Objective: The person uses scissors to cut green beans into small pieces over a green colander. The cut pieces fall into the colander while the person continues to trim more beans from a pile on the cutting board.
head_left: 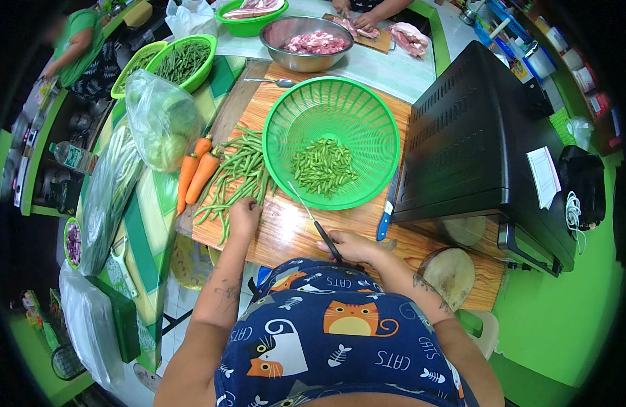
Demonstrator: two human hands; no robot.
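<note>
My left hand [245,217] rests at the near edge of a pile of whole green beans [240,170], its fingers curled on or at some of them; whether it grips any I cannot tell. In my right hand [351,245] is the black handle of a kitchen knife [325,237], its thin blade pointing up and left toward a green plastic colander [382,175]. Sliced green beans [324,167] lie in the bottom of the colander. Several carrots [202,170] lie left of the whole beans.
A blue-and-white-handled knife [386,216] lies between the colander and a black oven [460,137]. A spoon [284,82] and a steel bowl of cut meat [306,61] are beyond. A round wooden board [450,277] is at right. Across the counter, another person's hands [364,21] handle meat.
</note>
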